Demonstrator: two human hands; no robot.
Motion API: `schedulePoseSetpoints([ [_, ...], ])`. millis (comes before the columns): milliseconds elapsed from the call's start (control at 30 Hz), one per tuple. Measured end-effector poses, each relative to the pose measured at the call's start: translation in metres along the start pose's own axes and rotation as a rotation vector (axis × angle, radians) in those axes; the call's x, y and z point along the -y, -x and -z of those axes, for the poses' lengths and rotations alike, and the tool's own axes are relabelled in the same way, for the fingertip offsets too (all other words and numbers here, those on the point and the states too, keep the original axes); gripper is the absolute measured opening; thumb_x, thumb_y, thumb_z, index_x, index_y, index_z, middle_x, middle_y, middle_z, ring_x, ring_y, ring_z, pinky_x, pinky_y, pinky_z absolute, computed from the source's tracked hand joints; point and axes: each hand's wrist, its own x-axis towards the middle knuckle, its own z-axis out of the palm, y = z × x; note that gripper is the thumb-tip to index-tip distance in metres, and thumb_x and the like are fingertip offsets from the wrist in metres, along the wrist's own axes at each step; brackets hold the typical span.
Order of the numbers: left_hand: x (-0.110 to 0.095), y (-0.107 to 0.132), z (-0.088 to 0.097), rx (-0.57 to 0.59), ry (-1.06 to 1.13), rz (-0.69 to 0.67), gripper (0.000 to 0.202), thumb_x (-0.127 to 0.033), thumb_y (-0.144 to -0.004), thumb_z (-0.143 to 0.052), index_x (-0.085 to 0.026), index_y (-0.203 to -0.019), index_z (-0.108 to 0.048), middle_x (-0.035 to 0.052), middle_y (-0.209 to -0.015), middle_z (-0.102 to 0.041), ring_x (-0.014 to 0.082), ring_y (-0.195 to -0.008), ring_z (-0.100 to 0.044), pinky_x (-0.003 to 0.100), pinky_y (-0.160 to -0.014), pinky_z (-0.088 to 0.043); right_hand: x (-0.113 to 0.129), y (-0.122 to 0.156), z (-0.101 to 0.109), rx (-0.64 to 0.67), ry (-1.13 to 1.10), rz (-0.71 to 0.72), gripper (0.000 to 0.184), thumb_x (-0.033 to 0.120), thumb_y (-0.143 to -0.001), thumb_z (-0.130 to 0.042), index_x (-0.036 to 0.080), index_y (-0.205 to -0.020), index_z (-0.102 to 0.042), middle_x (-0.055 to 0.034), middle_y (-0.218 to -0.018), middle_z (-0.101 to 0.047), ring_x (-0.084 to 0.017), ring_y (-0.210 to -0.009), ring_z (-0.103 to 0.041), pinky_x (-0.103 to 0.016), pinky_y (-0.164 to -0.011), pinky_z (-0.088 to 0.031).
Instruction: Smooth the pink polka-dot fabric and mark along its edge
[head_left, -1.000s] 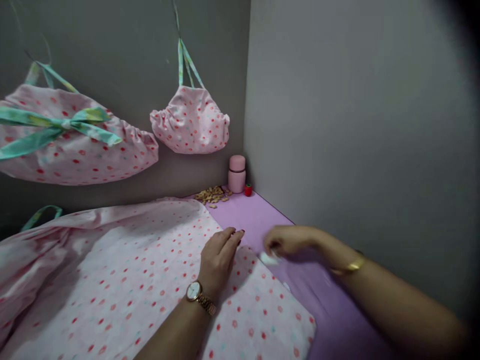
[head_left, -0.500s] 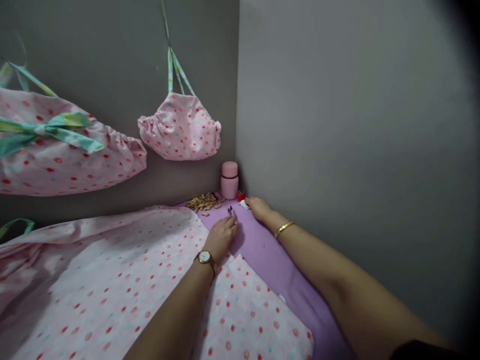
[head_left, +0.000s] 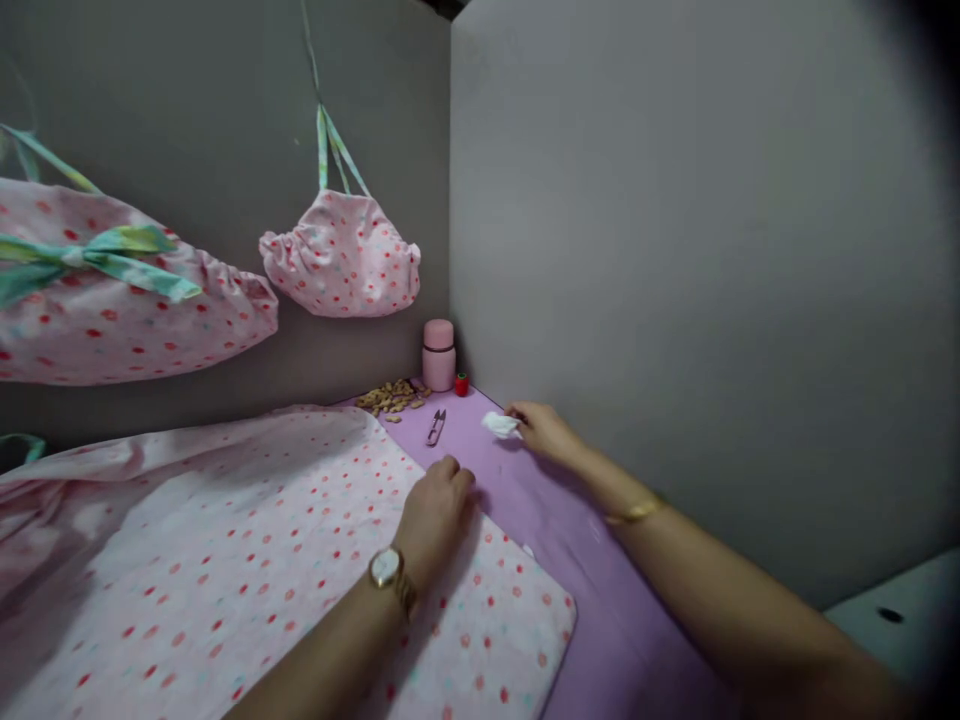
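Observation:
My right hand [head_left: 546,430] is closed in a pinch on a crumpled white tissue [head_left: 501,426], held just over the purple cloth. My left hand [head_left: 442,500] lies at the edge of the pink dotted fabric [head_left: 300,560], its fingers curled together and their tips partly hidden; nothing shows in it. Beyond that hand, a pair of pink-handled thread snips [head_left: 436,427] rests on the purple cloth [head_left: 577,540], apart from both hands.
A pink flask [head_left: 439,357] and a small red container [head_left: 462,385] stand in the corner beside a heap of peanuts [head_left: 391,397]. Two dotted cloth pieces with green ties, one small [head_left: 345,255] and one larger [head_left: 135,310], hang at the grey wall [head_left: 675,250].
My left hand has drawn back from the snips toward me. My right hand has pulled the white tissue away from the red container, nearer to me. The view has shifted a little right.

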Motion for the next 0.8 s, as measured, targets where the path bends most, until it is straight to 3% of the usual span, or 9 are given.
schedulePoseSetpoints([
  [133,-0.063,0.051,0.020,0.243,0.151,0.111,0.038,-0.048,-0.067,-0.067,-0.017,-0.088,-0.059,0.0103,-0.085,-0.066,0.0242,-0.070,-0.061,0.032,-0.055,-0.045,0.016,-0.032,-0.043,0.100,-0.039,0.119,0.036,-0.001,-0.074,-0.041,0.014,-0.096,-0.065,-0.0077,-0.098,-0.066,-0.014,-0.087,-0.056,-0.025,-0.078,-0.039],
  [267,-0.081,0.073,0.017,0.356,0.281,0.152,0.014,-0.022,-0.069,-0.058,-0.018,-0.082,-0.059,0.0106,-0.083,-0.067,0.0243,-0.072,-0.060,0.032,-0.057,-0.041,-0.001,0.036,-0.030,0.274,-0.048,0.208,0.026,0.000,-0.065,-0.047,0.016,-0.074,-0.066,-0.0036,-0.079,-0.065,-0.013,-0.074,-0.054,-0.023,-0.071,-0.040],
  [300,-0.078,0.074,0.017,0.323,0.392,0.221,0.007,-0.019,-0.071,-0.052,-0.019,-0.076,-0.056,0.0072,-0.075,-0.065,0.0208,-0.067,-0.058,0.030,-0.056,-0.040,-0.009,0.057,-0.020,0.356,-0.053,0.212,0.019,0.002,-0.061,-0.049,0.016,-0.062,-0.063,-0.0010,-0.065,-0.061,-0.012,-0.063,-0.051,-0.023,-0.063,-0.039],
  [333,-0.073,0.074,0.020,0.262,0.536,0.309,0.006,-0.018,-0.073,-0.047,-0.021,-0.070,-0.052,0.0034,-0.067,-0.060,0.0175,-0.062,-0.054,0.028,-0.054,-0.038,-0.016,0.075,-0.008,0.562,-0.087,0.185,0.017,0.004,-0.059,-0.049,0.016,-0.057,-0.060,0.0010,-0.056,-0.056,-0.011,-0.055,-0.047,-0.022,-0.056,-0.036],
  [400,-0.062,0.073,0.028,0.047,0.829,0.519,0.013,-0.024,-0.076,-0.043,-0.023,-0.063,-0.042,-0.0028,-0.057,-0.047,0.0135,-0.054,-0.045,0.025,-0.050,-0.034,-0.024,0.092,0.010,0.630,-0.222,0.107,0.015,0.007,-0.060,-0.049,0.016,-0.059,-0.059,0.0015,-0.056,-0.054,-0.010,-0.053,-0.046,-0.021,-0.052,-0.034],
  [533,-0.047,0.081,0.047,-0.467,1.046,0.803,0.017,-0.031,-0.077,-0.045,-0.024,-0.063,-0.038,-0.0070,-0.055,-0.034,0.0107,-0.049,-0.034,0.022,-0.044,-0.032,0.006,0.040,0.000,0.117,-0.284,0.051,0.022,0.010,-0.073,-0.042,0.015,-0.082,-0.062,-0.0035,-0.074,-0.061,-0.013,-0.063,-0.050,-0.023,-0.057,-0.036],
  [667,-0.043,0.103,0.044,-0.566,1.057,0.785,0.012,-0.035,-0.080,-0.047,-0.024,-0.074,-0.048,-0.0062,-0.059,-0.043,0.0117,-0.051,-0.038,0.022,-0.046,-0.036,0.064,-0.019,-0.049,0.139,-0.239,0.184,0.031,0.002,-0.071,-0.040,0.014,-0.087,-0.063,-0.0080,-0.092,-0.064,-0.015,-0.082,-0.054,-0.025,-0.072,-0.039],
  [733,-0.041,0.111,0.038,-0.571,1.058,0.759,0.013,-0.037,-0.082,-0.047,-0.024,-0.080,-0.050,-0.0053,-0.063,-0.046,0.0125,-0.055,-0.041,0.023,-0.050,-0.040,0.072,-0.007,-0.058,0.210,-0.232,0.257,0.027,0.001,-0.069,-0.044,0.016,-0.079,-0.064,-0.0057,-0.088,-0.064,-0.015,-0.081,-0.053,-0.025,-0.075,-0.039],
  [800,-0.037,0.114,0.034,-0.568,1.072,0.752,0.014,-0.038,-0.083,-0.048,-0.024,-0.082,-0.050,-0.0050,-0.064,-0.047,0.0128,-0.057,-0.042,0.024,-0.051,-0.041,0.058,0.031,-0.048,0.319,-0.207,0.316,0.020,0.002,-0.065,-0.049,0.017,-0.066,-0.062,-0.0021,-0.075,-0.062,-0.013,-0.071,-0.050,-0.024,-0.070,-0.038],
])
